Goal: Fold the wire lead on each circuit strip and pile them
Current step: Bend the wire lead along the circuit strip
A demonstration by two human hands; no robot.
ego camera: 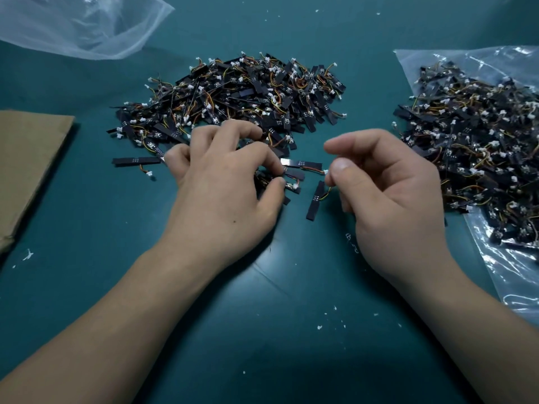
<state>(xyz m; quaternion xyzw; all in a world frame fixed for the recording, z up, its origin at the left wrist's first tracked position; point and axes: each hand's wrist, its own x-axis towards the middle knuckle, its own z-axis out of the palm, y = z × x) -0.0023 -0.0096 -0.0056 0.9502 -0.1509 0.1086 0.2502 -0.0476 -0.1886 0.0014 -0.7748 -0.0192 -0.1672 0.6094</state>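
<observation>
On the worktop [262,316], the main pile of circuit strips [233,94] lies at the centre rear. A plastic bag [87,24] lies behind it to the left, a cardboard sheet [26,158] lies at the left edge, and a second pile of strips [472,135] lies on a second plastic bag [510,272] at the right edge. The left hand [221,188] sits at the main pile's near edge and the right hand [388,193] between the two piles. A small cluster of strips [291,182] lies at the left fingertips, a single strip [315,199] runs its lead to the right thumb, and a lone strip [137,160] lies just left of the left hand.
</observation>
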